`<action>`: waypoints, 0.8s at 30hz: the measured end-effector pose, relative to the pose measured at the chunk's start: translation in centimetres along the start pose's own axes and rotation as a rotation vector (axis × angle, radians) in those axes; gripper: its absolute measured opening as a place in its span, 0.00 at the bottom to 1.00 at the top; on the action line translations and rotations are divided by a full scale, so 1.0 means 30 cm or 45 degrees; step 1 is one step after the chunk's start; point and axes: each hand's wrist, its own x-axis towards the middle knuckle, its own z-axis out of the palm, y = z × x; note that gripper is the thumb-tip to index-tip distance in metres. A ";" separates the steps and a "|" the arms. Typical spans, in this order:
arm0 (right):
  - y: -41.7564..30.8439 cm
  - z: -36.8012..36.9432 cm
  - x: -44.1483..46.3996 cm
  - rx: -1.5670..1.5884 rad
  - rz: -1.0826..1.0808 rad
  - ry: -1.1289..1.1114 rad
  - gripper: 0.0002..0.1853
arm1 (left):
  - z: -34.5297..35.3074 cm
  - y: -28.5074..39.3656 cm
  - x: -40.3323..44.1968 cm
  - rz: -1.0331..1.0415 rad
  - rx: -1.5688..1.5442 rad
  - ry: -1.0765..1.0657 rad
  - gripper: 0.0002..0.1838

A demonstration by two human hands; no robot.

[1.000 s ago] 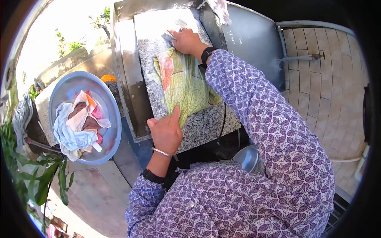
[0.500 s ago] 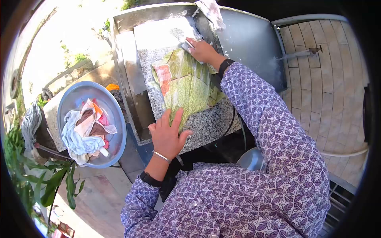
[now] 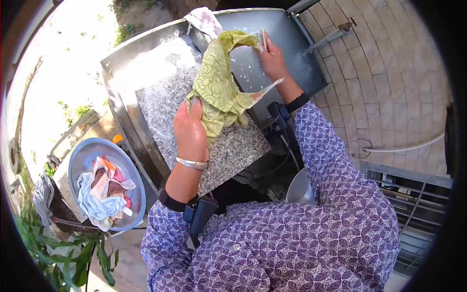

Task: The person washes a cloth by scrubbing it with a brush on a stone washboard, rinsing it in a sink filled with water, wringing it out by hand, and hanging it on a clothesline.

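A yellow-green patterned cloth [image 3: 214, 82] is lifted off the wet speckled stone slab [image 3: 165, 102], bunched and hanging in folds. My left hand [image 3: 190, 129] is closed on its near edge, thumb on top. In my right hand [image 3: 273, 61], over the metal basin [image 3: 243, 22], is a scrub brush [image 3: 261, 41] with pale bristles pointing left. The cloth's far end reaches up to the brush; whether my right fingers also pinch it I cannot tell. A thin strip of the cloth sticks out towards my right wrist.
A whitish cloth [image 3: 204, 22] drapes over the basin's divider. At lower left, a metal tub [image 3: 141, 194] holds several wet cloths. A tap [image 3: 345, 27] juts from the tiled wall at right. A metal bowl [image 3: 300, 187] sits by my right sleeve, and leafy plants [image 3: 73, 253] stand below the tub.
The cloth has come up off the slab, where it lay spread. My left hand, flat before, now grips it. My right hand has moved right, over the basin, with the brush.
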 end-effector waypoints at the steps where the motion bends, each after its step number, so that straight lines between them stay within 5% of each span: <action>1: -0.020 0.028 -0.036 -0.391 -0.158 -0.109 0.29 | -0.095 -0.035 -0.009 0.007 0.300 0.021 0.16; 2: -0.049 0.082 -0.106 -0.783 -0.314 -0.220 0.30 | -0.202 -0.076 -0.022 0.012 0.598 0.043 0.17; 4: -0.060 0.235 -0.303 -0.834 -0.436 -0.568 0.31 | -0.364 -0.120 -0.087 0.240 1.543 0.049 0.12; 5: -0.075 0.293 -0.396 -0.843 -0.551 -0.805 0.30 | -0.384 -0.118 -0.137 0.220 1.548 0.076 0.12; 7: -0.018 0.394 -0.423 -0.803 -0.671 -1.073 0.30 | -0.403 -0.113 -0.215 0.180 2.277 -0.020 0.05; 10: 0.190 0.481 -0.106 -1.566 -0.115 -0.740 0.26 | -0.433 -0.145 -0.250 0.451 2.304 0.041 0.04; 15: 0.092 0.504 -0.186 -1.322 -0.099 -1.063 0.29 | -0.458 -0.158 -0.266 0.805 2.302 0.218 0.05; 18: -0.069 0.459 -0.423 -1.038 -0.700 -1.320 0.34 | -0.461 -0.144 -0.249 0.803 2.216 0.117 0.05; 20: 0.064 0.438 -0.336 -1.401 -0.671 -1.139 0.31 | -0.461 -0.149 -0.232 0.782 2.204 0.088 0.05; 22: 0.261 0.453 -0.043 -1.608 -0.176 -0.842 0.29 | -0.475 -0.155 -0.236 0.748 2.221 0.086 0.05; 24: 0.249 0.480 0.004 -1.675 -0.311 -0.821 0.29 | -0.478 -0.155 -0.237 0.798 2.158 0.123 0.05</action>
